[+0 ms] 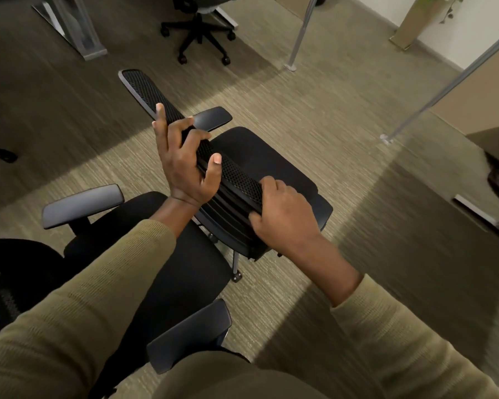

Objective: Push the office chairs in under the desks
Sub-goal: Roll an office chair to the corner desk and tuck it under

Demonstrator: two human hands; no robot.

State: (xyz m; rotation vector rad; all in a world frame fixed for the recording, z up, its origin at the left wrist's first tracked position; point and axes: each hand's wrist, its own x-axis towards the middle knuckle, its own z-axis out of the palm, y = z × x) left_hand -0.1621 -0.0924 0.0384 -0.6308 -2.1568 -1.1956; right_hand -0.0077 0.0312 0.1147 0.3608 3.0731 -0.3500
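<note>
I steer from the black perforated-mesh top rail [236,177] of the black fabric-seated office chair [271,162], my left hand [185,162] clasping it between thumb and curled fingers, my right hand [283,214] with its grip wrapped round the rail's end, because the chair stands out on the ribbed beige carpet [329,110], not yet under a counter.

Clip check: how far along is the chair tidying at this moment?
Done: perhaps one; the far chair sits by a desk leg, its desk top out of view. In hand: the left hand and right hand both grip the backrest of the middle chair, which stands on open carpet, apart from the desk at the right. Left: tucking in that chair and the near chair, also out in the open.
</note>
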